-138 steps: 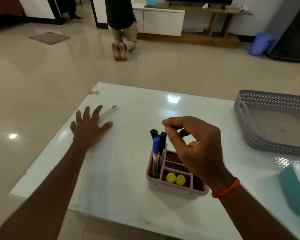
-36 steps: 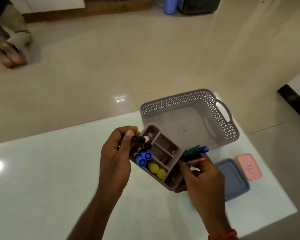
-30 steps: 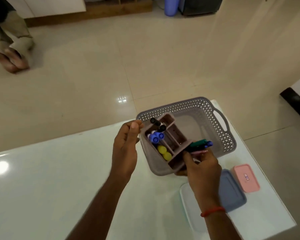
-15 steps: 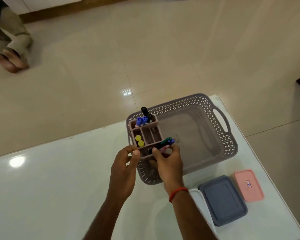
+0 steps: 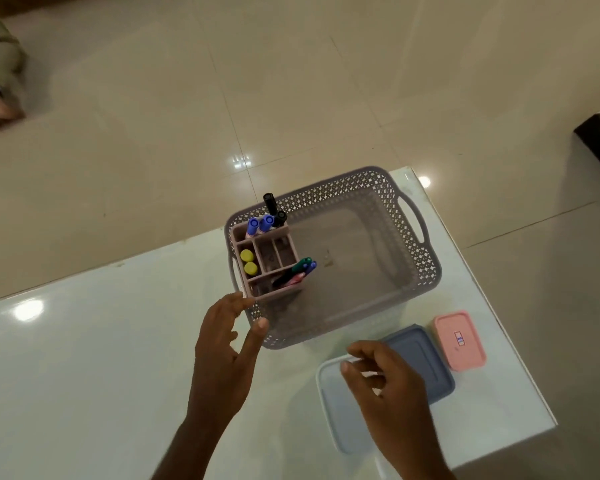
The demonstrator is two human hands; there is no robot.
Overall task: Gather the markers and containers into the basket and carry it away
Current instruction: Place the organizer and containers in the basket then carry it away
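The organizer [image 5: 274, 254] is sitting upright in the left end of the basket [image 5: 426, 271] on the counter [image 5: 84, 375]. It is carrying markers [image 5: 265, 220] at its far corner, more leaning out at its near right, and two yellow caps [image 5: 248, 261]. The left hand [image 5: 222, 351] is hovering released, fingers spread, just beside the basket's near left corner. The right hand [image 5: 388, 386] is hanging loosely curled and empty over the white container [image 5: 336, 410], with the blue container [image 5: 426, 362] and pink container [image 5: 459, 341] lying to its right.
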